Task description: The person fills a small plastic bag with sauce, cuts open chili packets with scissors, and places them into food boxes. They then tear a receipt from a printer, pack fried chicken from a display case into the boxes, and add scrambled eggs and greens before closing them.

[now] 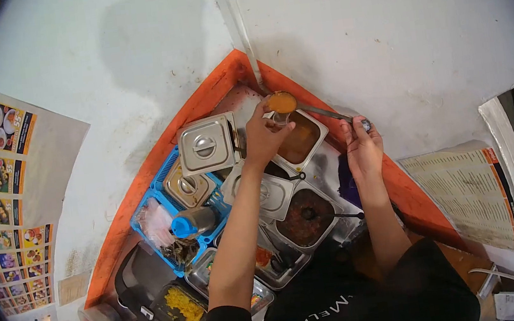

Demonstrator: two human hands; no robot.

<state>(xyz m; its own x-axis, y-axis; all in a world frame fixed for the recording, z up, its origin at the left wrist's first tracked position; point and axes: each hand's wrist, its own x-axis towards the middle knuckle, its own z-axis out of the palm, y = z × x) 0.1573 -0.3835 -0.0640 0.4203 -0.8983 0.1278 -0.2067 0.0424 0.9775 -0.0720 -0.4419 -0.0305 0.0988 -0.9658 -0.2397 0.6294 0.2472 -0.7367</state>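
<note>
My right hand (364,146) is closed around the end of a long metal ladle (323,112). Orange sauce (281,102) fills the ladle's bowl. Just below that bowl, my left hand (260,137) grips a small clear plastic cup (281,118) between thumb and fingers; how much the cup contains is hard to see. Both hands are above a square metal pan (302,145) of orange-brown sauce. Nearer my body, a second pan (319,192) holds dark red sauce with a black-handled utensil in it.
Lidded metal pans (191,144) stand to the left. A blue basket (150,228) holds a blue-capped bottle (192,221) and plastic bags. Lower left is a container of yellow shreds (184,307). An orange-edged ledge (161,162) meets white walls in the corner.
</note>
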